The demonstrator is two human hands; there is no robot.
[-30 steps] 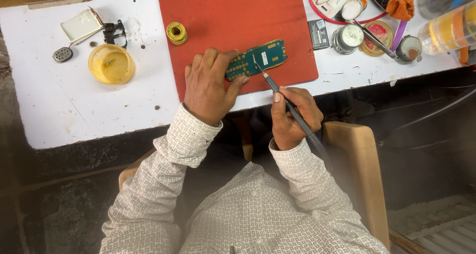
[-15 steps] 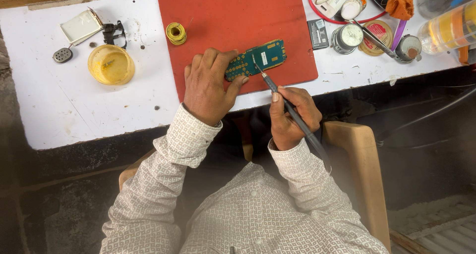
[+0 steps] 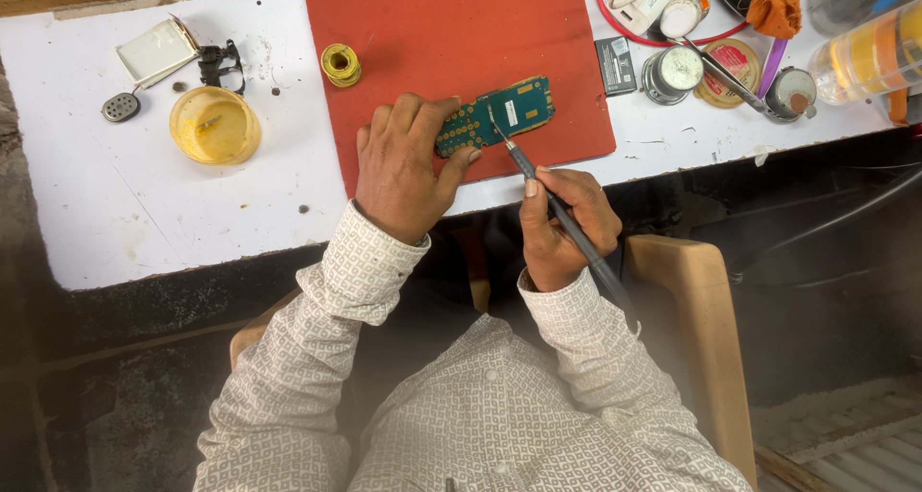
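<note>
I see a long-sleeved shirt point(image 3: 499, 415), pale cream with a fine, regular print of small grey-brown squares. Both sleeves run full length and end in buttoned cuffs at the wrists, just below the left hand point(image 3: 403, 170) and the right hand point(image 3: 562, 223), which are bare, with no rings or watch.

A green circuit board point(image 3: 496, 116) is pinned flat on a red mat point(image 3: 461, 41) by the left hand point(image 3: 408, 170), its fingers point(image 3: 461, 158) laid on the board's left end. A thin dark soldering iron point(image 3: 552, 204) is gripped by the right hand point(image 3: 562, 225), its tip set on the board's middle. A solder spool point(image 3: 341, 65) and a yellow dish point(image 3: 214, 124) are seen on the white tabletop point(image 3: 125, 204).
</note>
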